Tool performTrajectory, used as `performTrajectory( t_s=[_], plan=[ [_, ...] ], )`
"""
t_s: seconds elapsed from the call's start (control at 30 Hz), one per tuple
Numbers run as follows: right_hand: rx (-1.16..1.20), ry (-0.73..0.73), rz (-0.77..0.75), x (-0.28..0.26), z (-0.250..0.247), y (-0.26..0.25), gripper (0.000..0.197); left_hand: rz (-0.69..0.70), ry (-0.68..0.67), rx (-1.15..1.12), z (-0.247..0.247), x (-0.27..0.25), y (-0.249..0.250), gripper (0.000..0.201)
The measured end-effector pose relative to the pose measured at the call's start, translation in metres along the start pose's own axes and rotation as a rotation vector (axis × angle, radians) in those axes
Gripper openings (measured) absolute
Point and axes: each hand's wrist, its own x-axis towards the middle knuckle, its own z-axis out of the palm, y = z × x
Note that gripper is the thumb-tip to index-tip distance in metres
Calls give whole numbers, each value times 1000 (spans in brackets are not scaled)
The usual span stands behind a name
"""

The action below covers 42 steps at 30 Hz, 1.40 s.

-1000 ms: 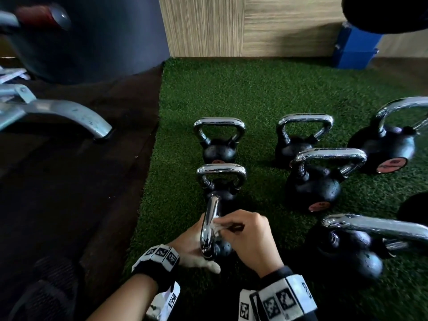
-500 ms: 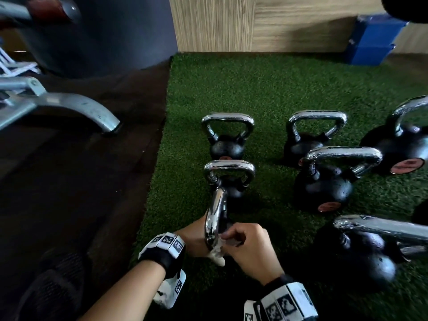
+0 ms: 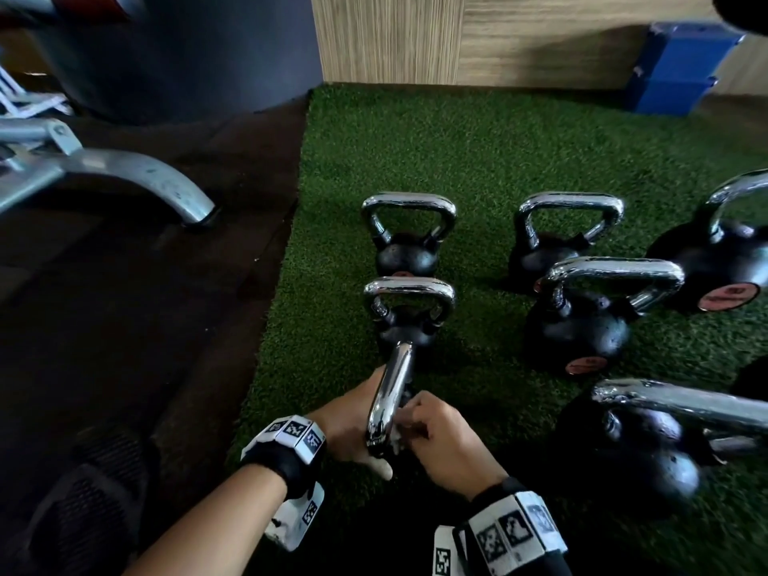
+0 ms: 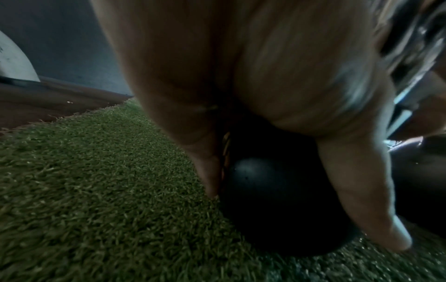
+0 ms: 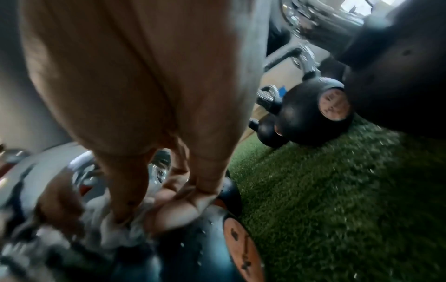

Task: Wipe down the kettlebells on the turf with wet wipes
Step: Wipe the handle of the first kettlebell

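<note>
The nearest small kettlebell (image 3: 390, 403) stands on the green turf (image 3: 498, 160), its chrome handle edge-on to me. My left hand (image 3: 353, 430) grips its black ball (image 4: 277, 200) from the left, thumb and fingers on either side. My right hand (image 3: 419, 421) pinches a crumpled white wet wipe (image 5: 115, 229) against the foot of the handle, on top of the ball, beside the orange label (image 5: 243, 248). In the head view only a scrap of the wipe (image 3: 395, 440) shows between the hands.
Several more chrome-handled black kettlebells stand on the turf: two in line beyond (image 3: 409, 326), larger ones to the right (image 3: 577, 330) and near right (image 3: 648, 463). A dark floor mat (image 3: 145, 305) with a grey machine foot (image 3: 137, 176) lies left. Blue boxes (image 3: 681, 68) sit by the wooden wall.
My right hand has worked the wipe down the chrome handle to its foot. The left hand has stayed on the ball. My head has shifted slightly.
</note>
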Motion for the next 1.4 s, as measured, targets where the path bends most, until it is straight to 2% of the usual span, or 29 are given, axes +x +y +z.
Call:
performTrajectory(
  t_s=[0.07,0.1,0.2,0.33,0.4,0.47,0.57,0.7,0.8,0.9,1.0,1.07,1.17,1.27,1.4],
  plan=[
    [85,-57,17,0,-2,-2,30,-28,41,-130,2,-2,-2,147],
    [117,-92,16,1,-2,-2,30,-38,47,-163,3,-3,-2,152],
    [129,-167,27,4,-2,0,39,-31,36,-119,3,-3,2,145],
    [147,-206,81,9,-6,3,31,39,75,-141,0,-7,7,152],
    [263,-229,80,8,-6,3,34,68,85,-119,-2,-9,8,151],
    [404,-245,83,5,-4,5,25,62,85,-129,-1,-9,8,150],
    [699,-242,119,1,3,8,13,-20,94,-197,4,-7,3,152],
    [1142,-203,174,1,9,10,18,-96,81,-237,9,-2,-5,159],
    [1195,-217,170,1,7,12,16,-100,74,-265,9,-1,-7,157],
    [1214,-234,183,0,5,14,20,-65,60,-295,12,-3,-3,133],
    [1324,-179,194,6,7,11,24,-24,29,-315,8,-4,0,132],
    [1407,-139,191,9,9,10,26,18,33,-237,7,-4,-2,129],
    [1443,-127,162,8,15,11,30,51,75,-121,9,-4,-6,136],
    [1411,-17,147,9,22,11,26,96,61,-19,8,-6,-3,124],
    [1248,194,134,16,26,12,27,89,69,-57,6,-6,-1,125]
  ],
)
